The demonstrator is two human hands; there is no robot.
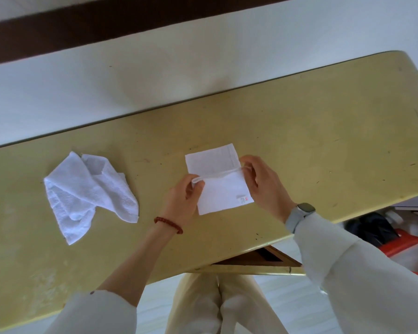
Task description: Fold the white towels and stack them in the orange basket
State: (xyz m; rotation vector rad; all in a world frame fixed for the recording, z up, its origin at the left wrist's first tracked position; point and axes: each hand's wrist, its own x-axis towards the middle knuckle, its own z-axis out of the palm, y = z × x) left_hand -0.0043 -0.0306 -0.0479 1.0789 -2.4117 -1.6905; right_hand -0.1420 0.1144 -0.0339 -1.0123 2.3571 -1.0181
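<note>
A small white towel (217,182) lies flat on the yellow table (311,145), partly folded, with a tag near its front right corner. My left hand (182,201) pinches the folded edge at the towel's left side. My right hand (263,182) pinches the same edge at the right side. A second white towel (89,194) lies crumpled on the table to the left, apart from both hands. An orange basket (405,251) shows partly below the table's right edge, behind my right sleeve.
A white wall runs behind the table's far edge. Under the table's front edge is a wooden drawer frame (258,259). Dark objects (372,227) lie beside the basket on the floor. My legs are below the table's front edge.
</note>
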